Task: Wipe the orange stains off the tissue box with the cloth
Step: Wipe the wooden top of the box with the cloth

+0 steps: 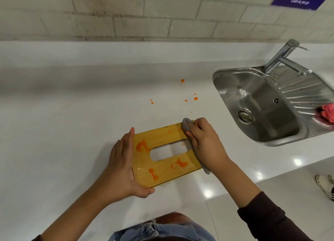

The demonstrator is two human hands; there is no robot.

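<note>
Both hands (124,161) (204,143) grip tissue box (162,141), seemingly lengthwise left-right, under cloth (187,126).

The white counter (63,114) lies open from 7 to 12 o'clock of the tissue box (162,161). At 12 to 1 o'clock orange drops (195,98) dot it; at 2 o'clock the sink (256,103) and faucet (282,58) block passage.

One tissue box (162,157), one cloth (186,126), two hands, one sink (235,74)
</note>
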